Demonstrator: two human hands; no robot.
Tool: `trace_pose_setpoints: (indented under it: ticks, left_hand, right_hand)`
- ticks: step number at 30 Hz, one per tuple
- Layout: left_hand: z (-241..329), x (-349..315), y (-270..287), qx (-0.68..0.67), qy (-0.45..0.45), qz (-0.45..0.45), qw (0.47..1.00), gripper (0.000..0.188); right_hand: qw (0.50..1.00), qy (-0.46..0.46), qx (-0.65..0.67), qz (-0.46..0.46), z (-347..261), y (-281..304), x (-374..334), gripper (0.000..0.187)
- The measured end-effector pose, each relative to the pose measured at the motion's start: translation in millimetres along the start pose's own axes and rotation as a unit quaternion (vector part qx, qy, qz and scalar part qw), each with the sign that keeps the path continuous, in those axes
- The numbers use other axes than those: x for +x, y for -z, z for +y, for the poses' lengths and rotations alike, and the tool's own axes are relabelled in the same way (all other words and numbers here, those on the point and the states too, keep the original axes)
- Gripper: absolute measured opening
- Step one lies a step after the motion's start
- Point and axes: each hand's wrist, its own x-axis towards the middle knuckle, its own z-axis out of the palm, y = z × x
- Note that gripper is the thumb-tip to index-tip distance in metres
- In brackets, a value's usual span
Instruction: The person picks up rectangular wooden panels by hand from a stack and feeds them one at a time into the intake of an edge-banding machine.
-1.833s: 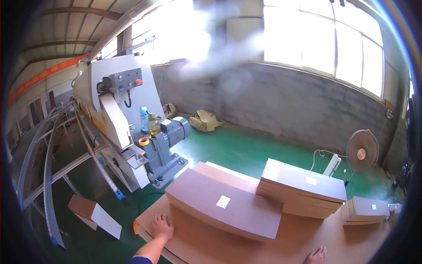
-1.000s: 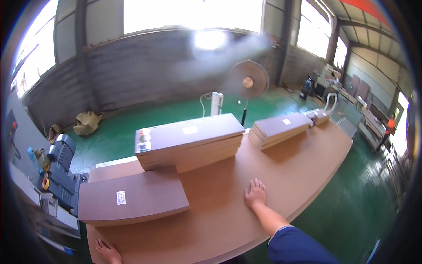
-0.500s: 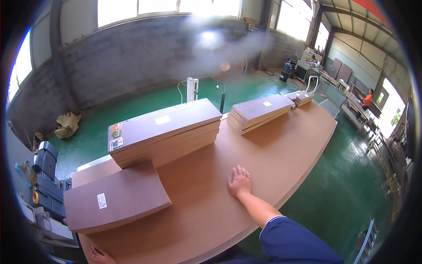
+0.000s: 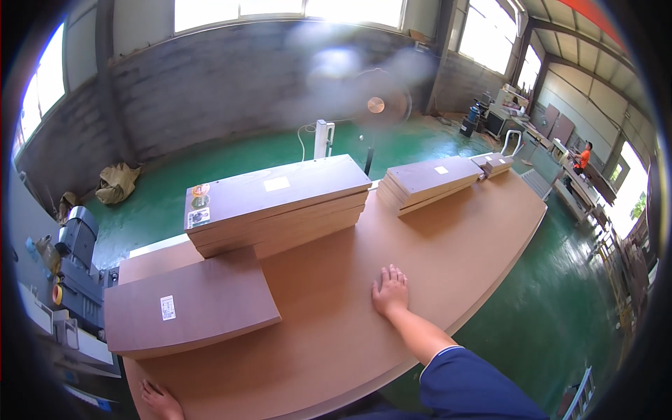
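Observation:
My right hand (image 4: 390, 292) lies flat on the large brown board (image 4: 329, 308), fingers stretched out, holding nothing. At the lower left my left hand (image 4: 159, 401) rests on the same board's near end, its fingers extended. Just beyond it sits a purplish-brown panel (image 4: 217, 301) with a white label. A taller stack of panels (image 4: 287, 220) stands behind that one, bearing a white label and round and square stickers. Farther right along the board is another stack of panels (image 4: 430, 183), and past it a small pile of narrow pieces (image 4: 497, 166).
Grey machinery with a motor (image 4: 78, 231) stands at the left. Behind the board are a pedestal fan (image 4: 376, 105), a white post (image 4: 323, 140) and a crumpled sack (image 4: 117, 183). A person in orange (image 4: 583, 158) is at a far bench. A ladder (image 4: 579, 395) lies lower right.
The view has shifted slightly, so most things sit a little farther right. My left hand shows more fully; my right hand stays flat on the board.

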Motion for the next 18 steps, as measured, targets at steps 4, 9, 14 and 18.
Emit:
trace_pose_setpoints:
  ticks: [4,9,14,18]
  left_hand:
    - [-11,-2,-16,0.015,0.086,-0.114,0.990,0.048]
    - [-5,-1,-19,0.011,0.072,-0.119,0.990,0.049]
    - [-19,-1,-23,0.026,0.078,-0.102,0.991,0.049]
    - [-1,-7,-9,0.014,0.088,-0.117,0.989,0.048]
  right_hand:
    - [0.999,-0.008,-0.019,-0.050,-5,8,0,0.064]
    - [1.000,-0.005,-0.016,0.000,6,-1,-2,0.060]
    - [1.000,0.003,-0.009,-0.003,-2,1,0,0.060]
    - [1.000,-0.003,-0.002,-0.002,-2,2,0,0.059]
